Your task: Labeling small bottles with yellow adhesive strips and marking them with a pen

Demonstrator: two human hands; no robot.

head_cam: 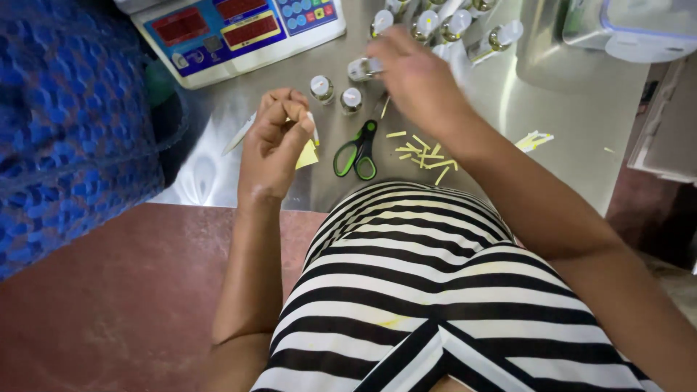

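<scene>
Lighting: soft, even daylight. You get a pale sheen on the brushed steel table [218, 167] left of your left hand [272, 149]. Shadows: faint, under both hands. Blur: your right hand [417, 83] smeared; small clear capped bottles [450, 25] beyond it soft. Edges: wide-angle bending.

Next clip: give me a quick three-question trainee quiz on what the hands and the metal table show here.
1. True or false: the green-handled scissors are held in the left hand.
2. What does the right hand grip? A) a small capped bottle B) the digital scale C) a yellow strip
3. Fill in: the left hand pinches a ___ paper piece.

Key:
1. False; they lie on the metal table, between the hands.
2. A; the small bottle lies sideways in its fingers, near the digital scale.
3. Yellow.
</scene>
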